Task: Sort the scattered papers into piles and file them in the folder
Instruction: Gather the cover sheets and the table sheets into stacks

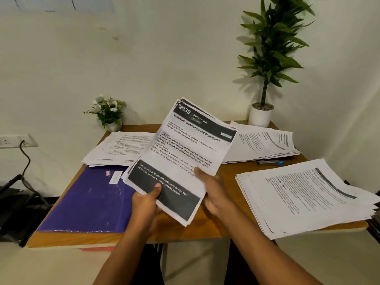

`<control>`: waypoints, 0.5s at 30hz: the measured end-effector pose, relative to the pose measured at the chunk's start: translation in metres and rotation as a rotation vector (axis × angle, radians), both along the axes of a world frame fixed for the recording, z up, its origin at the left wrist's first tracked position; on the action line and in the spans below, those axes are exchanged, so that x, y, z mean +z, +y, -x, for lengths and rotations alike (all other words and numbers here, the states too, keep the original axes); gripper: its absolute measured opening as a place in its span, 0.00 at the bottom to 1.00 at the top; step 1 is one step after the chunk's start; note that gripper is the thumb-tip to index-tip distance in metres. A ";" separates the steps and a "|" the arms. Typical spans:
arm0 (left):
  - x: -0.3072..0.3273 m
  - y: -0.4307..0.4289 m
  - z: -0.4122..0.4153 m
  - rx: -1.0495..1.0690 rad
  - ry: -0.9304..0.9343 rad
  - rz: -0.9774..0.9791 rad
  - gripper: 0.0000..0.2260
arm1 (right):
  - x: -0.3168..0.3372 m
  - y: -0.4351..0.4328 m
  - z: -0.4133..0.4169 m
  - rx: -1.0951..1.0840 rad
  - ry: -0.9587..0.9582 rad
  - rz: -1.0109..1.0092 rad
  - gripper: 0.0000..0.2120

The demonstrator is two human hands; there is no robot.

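Both hands hold a stack of printed papers (185,153) tilted up above the middle of the wooden table (213,229). My left hand (147,204) grips the stack's lower left corner, thumb on the dark band. My right hand (211,188) holds the lower right edge, thumb on the top sheet. A purple folder (88,200) lies shut on the table's left side. Paper piles lie at the back left (121,147), at the back right (265,142) and at the front right (304,194).
A small blue and grey object (271,162) lies between the two right-hand piles. A little flower pot (109,114) and a tall potted plant (265,83) stand at the back by the wall. A cable (25,155) hangs from a socket at the left.
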State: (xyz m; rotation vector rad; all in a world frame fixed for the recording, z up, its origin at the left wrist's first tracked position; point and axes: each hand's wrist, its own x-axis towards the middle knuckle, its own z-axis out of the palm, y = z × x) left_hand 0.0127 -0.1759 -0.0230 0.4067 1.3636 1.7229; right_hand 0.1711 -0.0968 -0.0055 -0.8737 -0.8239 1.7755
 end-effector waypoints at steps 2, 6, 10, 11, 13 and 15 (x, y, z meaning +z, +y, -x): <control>-0.002 -0.004 0.018 0.004 0.085 0.073 0.07 | 0.004 0.007 -0.007 -0.002 0.040 0.003 0.15; 0.006 -0.023 0.058 -0.105 0.177 0.152 0.07 | 0.013 0.030 -0.030 -0.058 0.066 0.116 0.17; 0.022 -0.036 0.095 -0.182 0.352 0.200 0.05 | 0.018 0.040 -0.050 0.153 -0.053 0.161 0.19; 0.025 -0.038 0.102 -0.200 0.369 0.202 0.06 | 0.018 0.040 -0.052 0.227 -0.086 0.155 0.19; 0.029 -0.041 0.118 -0.252 0.377 0.222 0.07 | 0.016 0.038 -0.047 0.357 -0.145 0.141 0.24; 0.031 -0.047 0.138 -0.330 0.359 0.224 0.16 | 0.014 0.037 -0.040 0.464 -0.185 0.137 0.27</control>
